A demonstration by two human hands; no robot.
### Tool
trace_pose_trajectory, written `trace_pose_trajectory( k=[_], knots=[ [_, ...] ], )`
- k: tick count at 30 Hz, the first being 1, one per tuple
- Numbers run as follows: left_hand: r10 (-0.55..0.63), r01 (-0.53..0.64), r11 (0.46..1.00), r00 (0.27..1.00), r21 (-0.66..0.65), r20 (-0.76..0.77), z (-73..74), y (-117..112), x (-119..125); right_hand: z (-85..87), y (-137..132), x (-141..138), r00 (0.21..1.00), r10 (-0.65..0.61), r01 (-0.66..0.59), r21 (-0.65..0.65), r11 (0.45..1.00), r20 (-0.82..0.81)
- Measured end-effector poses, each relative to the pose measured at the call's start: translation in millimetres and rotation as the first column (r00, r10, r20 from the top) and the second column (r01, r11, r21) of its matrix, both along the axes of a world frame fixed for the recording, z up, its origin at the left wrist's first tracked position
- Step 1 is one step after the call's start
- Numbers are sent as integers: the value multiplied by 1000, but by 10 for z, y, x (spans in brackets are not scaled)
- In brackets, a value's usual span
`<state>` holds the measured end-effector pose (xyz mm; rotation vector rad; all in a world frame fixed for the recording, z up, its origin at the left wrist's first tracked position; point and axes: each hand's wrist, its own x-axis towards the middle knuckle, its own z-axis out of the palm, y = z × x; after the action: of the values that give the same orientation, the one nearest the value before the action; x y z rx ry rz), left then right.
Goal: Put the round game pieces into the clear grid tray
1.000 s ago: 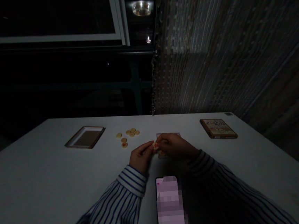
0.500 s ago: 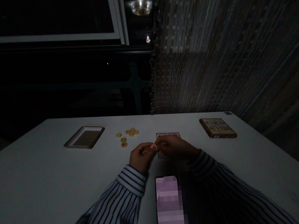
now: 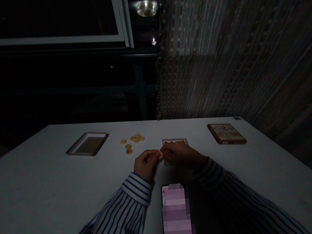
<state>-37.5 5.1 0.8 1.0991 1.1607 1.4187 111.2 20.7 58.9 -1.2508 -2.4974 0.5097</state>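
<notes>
My left hand (image 3: pixel 145 164) is closed in a pinch on a small round wooden Chinese chess piece (image 3: pixel 160 154). Against the piece's other side press the fingertips of my right hand (image 3: pixel 181 154), also closed. Beneath and behind my right hand lies a small open box (image 3: pixel 175 141) holding more discs, its middle covered by that hand. Left of my hands, several loose discs (image 3: pixel 137 138) are spread on the white table (image 3: pixel 96 180). One nearer disc (image 3: pixel 129 152) shows a red mark.
An open shallow tray or lid (image 3: pixel 87 143) lies at the far left. A flat box with dark lettering (image 3: pixel 226 133) sits at the right. Close to me is a phone with a blurred screen (image 3: pixel 177 213). A string curtain (image 3: pixel 207 54) hangs behind the table.
The piece between my fingers has turned, so its red-marked face no longer shows. My right hand has shifted slightly, uncovering more of the box's far row.
</notes>
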Motion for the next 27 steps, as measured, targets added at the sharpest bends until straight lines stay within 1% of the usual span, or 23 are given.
trace_pose_trajectory(
  k=[5,10,16,22,27],
  knots=[
    [21,-21,1000,1000,-2,2,0,-2,-8,-15,-14,-11,1000,8,-10,77,997,24],
    [-14,15,1000,998,-23,66,-6,-3,6,25,-30,-19,998,-11,4,109,994,64],
    [-24,30,999,992,-43,124,-12,-6,15,5,-1,-14,997,36,-47,161,986,69],
    [-36,37,999,993,-13,113,6,-15,12,-9,3,-17,996,45,-62,219,974,80],
    [-68,74,997,976,-21,206,-23,0,15,18,-22,-24,996,48,-63,230,971,72]
  ],
)
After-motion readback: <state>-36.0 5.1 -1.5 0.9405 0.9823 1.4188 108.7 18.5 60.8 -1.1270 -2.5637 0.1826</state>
